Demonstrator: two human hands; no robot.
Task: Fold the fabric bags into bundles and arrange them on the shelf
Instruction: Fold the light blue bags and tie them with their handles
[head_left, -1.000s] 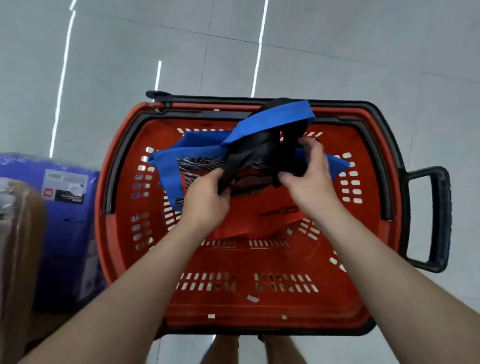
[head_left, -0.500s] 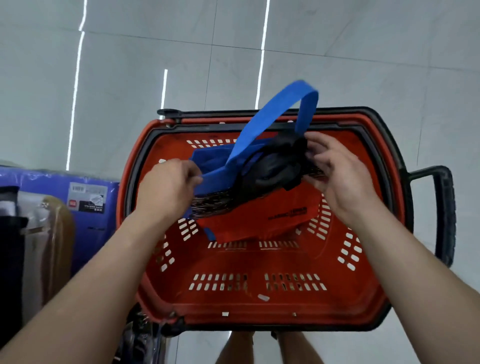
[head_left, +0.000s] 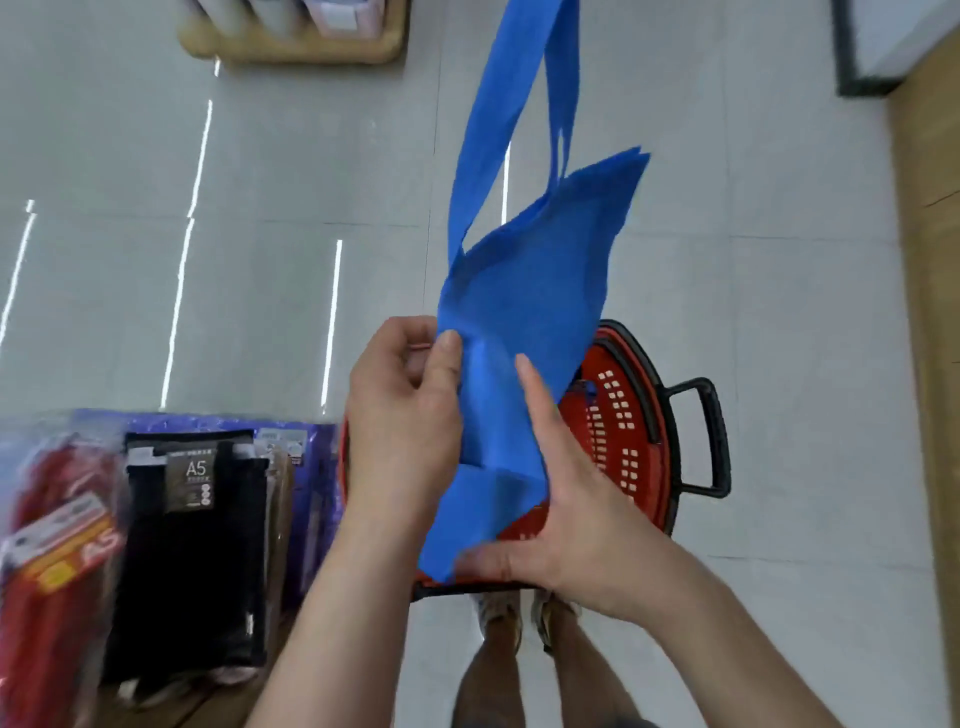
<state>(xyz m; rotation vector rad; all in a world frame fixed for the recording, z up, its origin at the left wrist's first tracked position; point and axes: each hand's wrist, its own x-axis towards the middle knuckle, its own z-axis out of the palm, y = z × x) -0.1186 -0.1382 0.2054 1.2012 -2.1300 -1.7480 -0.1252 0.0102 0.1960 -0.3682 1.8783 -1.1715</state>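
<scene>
A blue fabric bag (head_left: 530, 291) is held up in front of me, its long handles rising out of the top of the view. My left hand (head_left: 405, 415) pinches the bag's left edge between thumb and fingers. My right hand (head_left: 561, 514) lies against the bag's lower part with straight fingers and its thumb under the bottom corner. Below and behind the bag sits a red shopping basket (head_left: 623, 415) with a black rim and handle, mostly hidden by my hands and the bag.
Packaged A5 goods in black (head_left: 197, 545) and red (head_left: 52, 561) lie on a surface at lower left, with a purple pack (head_left: 306, 467) beside the basket. A wooden stand base (head_left: 291, 47) is at the top, a wooden edge (head_left: 930, 312) on the right. My feet (head_left: 519, 618) stand on grey tiles.
The blue bag has been lifted out of the basket and away from the black and red bags. My view has risen and shifted, and both hands now hold the blue bag alone.
</scene>
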